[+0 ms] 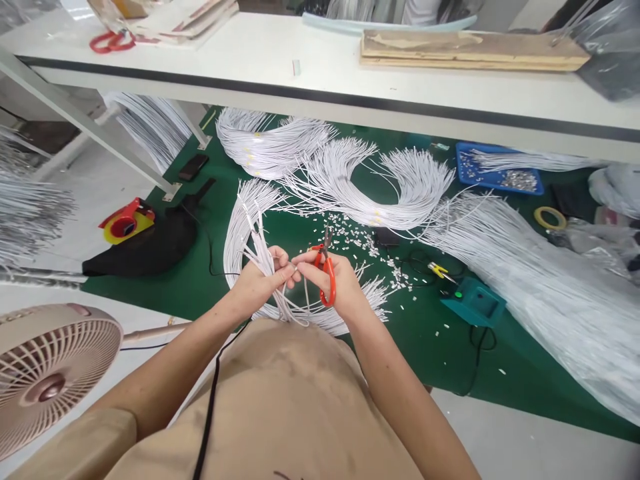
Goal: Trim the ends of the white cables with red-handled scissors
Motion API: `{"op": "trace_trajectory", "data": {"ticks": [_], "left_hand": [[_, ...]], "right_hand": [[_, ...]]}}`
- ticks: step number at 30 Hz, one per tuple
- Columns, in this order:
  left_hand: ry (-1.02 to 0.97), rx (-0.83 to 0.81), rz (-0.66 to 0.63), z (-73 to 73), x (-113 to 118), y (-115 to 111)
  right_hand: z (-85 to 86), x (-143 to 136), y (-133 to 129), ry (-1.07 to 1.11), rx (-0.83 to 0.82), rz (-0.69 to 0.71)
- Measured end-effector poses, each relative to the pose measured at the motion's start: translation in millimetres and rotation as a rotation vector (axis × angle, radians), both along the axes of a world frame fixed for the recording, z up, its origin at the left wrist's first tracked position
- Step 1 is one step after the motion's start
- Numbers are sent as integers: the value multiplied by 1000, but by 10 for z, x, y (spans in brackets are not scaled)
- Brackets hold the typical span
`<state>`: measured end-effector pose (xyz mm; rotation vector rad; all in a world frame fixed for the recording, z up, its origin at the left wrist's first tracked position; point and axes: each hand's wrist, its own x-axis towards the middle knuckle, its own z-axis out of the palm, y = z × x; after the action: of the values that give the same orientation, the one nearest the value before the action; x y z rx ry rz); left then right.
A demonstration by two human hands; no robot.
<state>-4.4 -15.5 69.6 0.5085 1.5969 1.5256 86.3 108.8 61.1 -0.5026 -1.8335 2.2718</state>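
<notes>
Two hands (pixel 260 285), one held red-handled cutter (pixel 329 267), many white wires (pixel 261 250)

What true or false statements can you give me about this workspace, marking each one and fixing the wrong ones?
1. The right hand holds a red-handled tool. True.
2. The left hand holds nothing. False: the left hand holds white wires.
3. The blue tray sits on the green table. True.
4. The fan is on the person's right. False: the fan is on the left.
5. Wooden boards lie on the white shelf. True.
</notes>
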Motion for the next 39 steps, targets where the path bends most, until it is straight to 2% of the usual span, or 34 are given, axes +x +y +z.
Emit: {"op": "trace_trajectory", "data": {"ticks": [6, 11, 15, 18, 20, 22, 26, 27, 31, 32, 34, 37, 39], "left_hand": [[-4, -15, -2, -3, -3, -13], [1, -37, 69, -20, -3, 7], [95, -69, 134, -49, -11, 30], [129, -75, 163, -92, -32, 32], [124, -91, 166, -115, -48, 30], [108, -98, 156, -120, -60, 29], [83, -94, 112, -70, -79, 15], [80, -100, 80, -53, -87, 7], [70, -152, -72, -27, -126, -36], [62, -163, -77, -31, -133, -44], [55, -174, -57, -39, -139, -50], [80, -158, -48, -29, -131, -48], [110, -128, -46, -22, -122, -46]], "right_hand": [[-112, -27, -48, -90, 25, -203], [-193, -25, -147, -99, 42, -267], [-172, 10, -193, -86, 157, -332], [-130, 22, -171, -26, 80, -312], [-117, 6, -150, -26, -14, -367], [-127, -28, -141, -56, -34, -415], [-168, -92, -139, -85, 114, -285], [-166, -98, -132, -86, 162, -296], [-67, -87, -93, -89, 492, -583], [-30, -87, -89, -73, 572, -609], [31, -101, -100, -37, 635, -548], [57, -147, -132, -1, 538, -379], [40, -174, -137, -17, 458, -316]]}}
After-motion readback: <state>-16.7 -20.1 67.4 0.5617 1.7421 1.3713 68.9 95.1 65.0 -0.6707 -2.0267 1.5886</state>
